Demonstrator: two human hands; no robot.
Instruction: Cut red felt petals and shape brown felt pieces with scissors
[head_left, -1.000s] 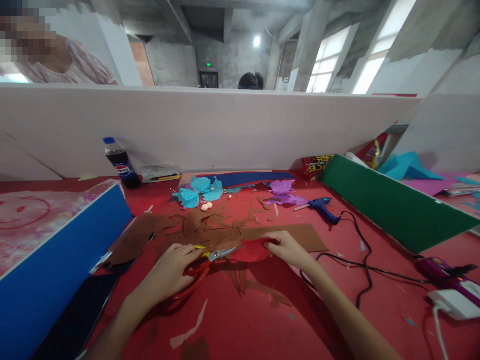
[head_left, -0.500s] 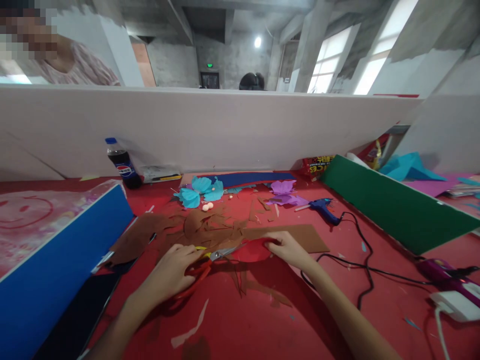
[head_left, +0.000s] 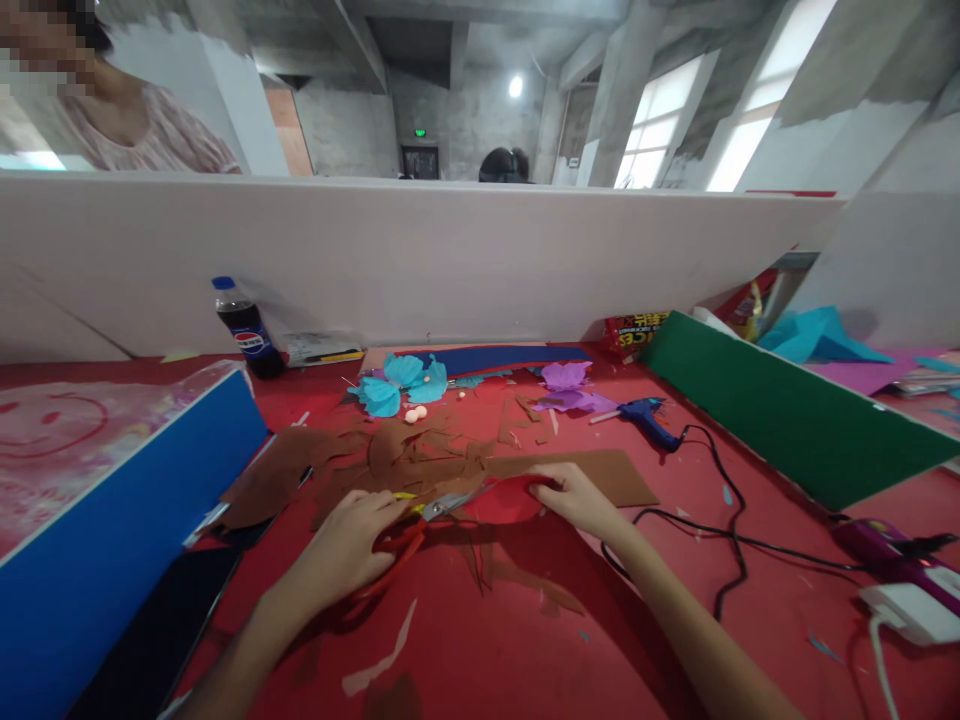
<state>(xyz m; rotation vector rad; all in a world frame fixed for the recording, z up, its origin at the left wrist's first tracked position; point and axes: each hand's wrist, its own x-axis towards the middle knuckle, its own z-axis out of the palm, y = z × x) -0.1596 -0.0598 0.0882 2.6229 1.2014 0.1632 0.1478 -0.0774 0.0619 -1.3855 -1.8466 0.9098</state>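
Note:
My left hand is closed on the red handles of a pair of scissors, whose blades point right into a round red paper piece. My right hand pinches the right edge of that red piece, holding it just above the red table. Behind the hands lies a heap of brown paper scraps and a flat brown sheet.
A blue board leans at the left and a green board at the right. A cola bottle, turquoise paper flowers, a purple flower and a blue glue gun with black cord sit behind. A person sits beyond the white partition.
The scissor blades have closed a little further into the red paper. Both hands stay in nearly the same place.

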